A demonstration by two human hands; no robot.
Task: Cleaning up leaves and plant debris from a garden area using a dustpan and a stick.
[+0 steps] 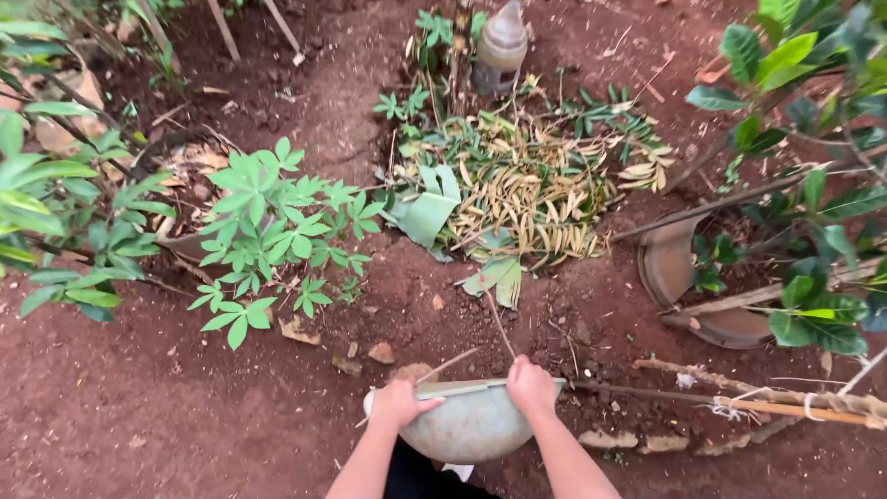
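Red-brown soil (129,416) covered the ground. At the far middle a heap of dry yellow leaves (531,189) lay on it, a bottle (500,44) behind the heap. A brown pot (670,268) sat right, and stones (381,352) lay near.

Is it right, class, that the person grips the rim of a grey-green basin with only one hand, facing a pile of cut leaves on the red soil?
Not quite. The head view shows both hands on the basin: the left hand and the right hand each grip its rim. The rest holds: the pile of cut leaves lies ahead on the red soil.
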